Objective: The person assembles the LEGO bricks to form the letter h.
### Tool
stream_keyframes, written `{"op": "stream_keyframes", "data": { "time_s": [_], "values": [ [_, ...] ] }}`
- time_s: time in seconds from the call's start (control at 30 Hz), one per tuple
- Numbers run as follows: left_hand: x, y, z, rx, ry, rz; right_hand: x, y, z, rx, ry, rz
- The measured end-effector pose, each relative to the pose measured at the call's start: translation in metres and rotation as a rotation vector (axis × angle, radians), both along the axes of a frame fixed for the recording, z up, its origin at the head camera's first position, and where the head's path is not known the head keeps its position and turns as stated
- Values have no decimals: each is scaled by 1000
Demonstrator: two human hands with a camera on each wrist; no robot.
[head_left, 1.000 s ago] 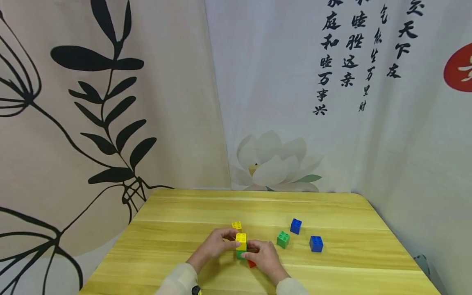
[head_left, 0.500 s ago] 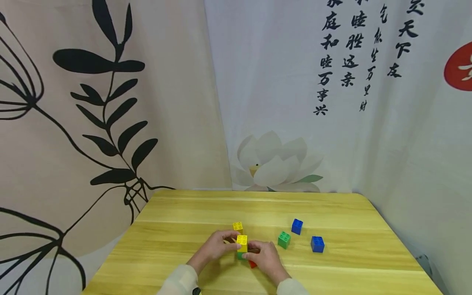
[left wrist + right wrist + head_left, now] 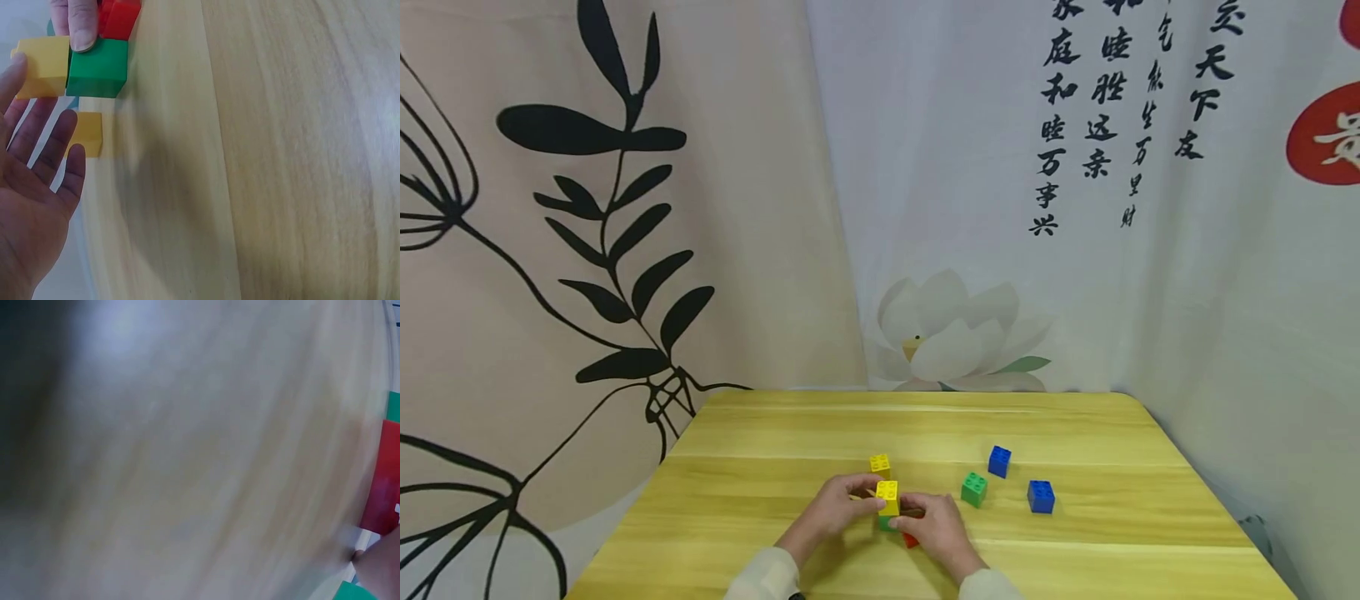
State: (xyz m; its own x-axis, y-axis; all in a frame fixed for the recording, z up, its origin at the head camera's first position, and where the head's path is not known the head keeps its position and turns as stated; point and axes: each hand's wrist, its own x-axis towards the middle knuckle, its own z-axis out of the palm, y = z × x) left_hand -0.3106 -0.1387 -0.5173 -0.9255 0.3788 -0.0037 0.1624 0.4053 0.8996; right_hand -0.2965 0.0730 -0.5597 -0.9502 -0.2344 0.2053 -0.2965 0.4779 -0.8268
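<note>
A yellow toy building brick [image 3: 887, 497] stands on top of a green brick [image 3: 886, 523] near the table's front middle. My left hand [image 3: 842, 510] pinches the yellow brick, thumb on its near side. From the other side my right hand [image 3: 934, 525] grips the green brick, with a fingertip lying on it in the left wrist view. A red brick [image 3: 120, 19] sits against the green one, mostly covered by my right hand in the head view. In the right wrist view the red brick [image 3: 384, 481] shows at the right edge, beside a fingertip [image 3: 382, 565].
Another yellow brick [image 3: 880, 465] stands just behind my left fingers. Right of my hands lie a loose green brick [image 3: 974, 489] and two blue bricks, one farther back [image 3: 999, 461] and one nearer [image 3: 1041, 497]. A printed curtain [image 3: 760, 208] hangs behind the wooden table [image 3: 760, 433].
The yellow brick sits slightly lower, with a little less green showing beneath it. Both hands keep their holds. The head view has shifted a little; the loose bricks stay put.
</note>
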Motion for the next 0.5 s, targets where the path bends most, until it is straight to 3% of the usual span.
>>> {"op": "stream_keyframes", "data": {
  "time_s": [0.5],
  "values": [
    [0,-1,1,-45,19,-26,3,-3,3,35,-15,-6]
  ]
}}
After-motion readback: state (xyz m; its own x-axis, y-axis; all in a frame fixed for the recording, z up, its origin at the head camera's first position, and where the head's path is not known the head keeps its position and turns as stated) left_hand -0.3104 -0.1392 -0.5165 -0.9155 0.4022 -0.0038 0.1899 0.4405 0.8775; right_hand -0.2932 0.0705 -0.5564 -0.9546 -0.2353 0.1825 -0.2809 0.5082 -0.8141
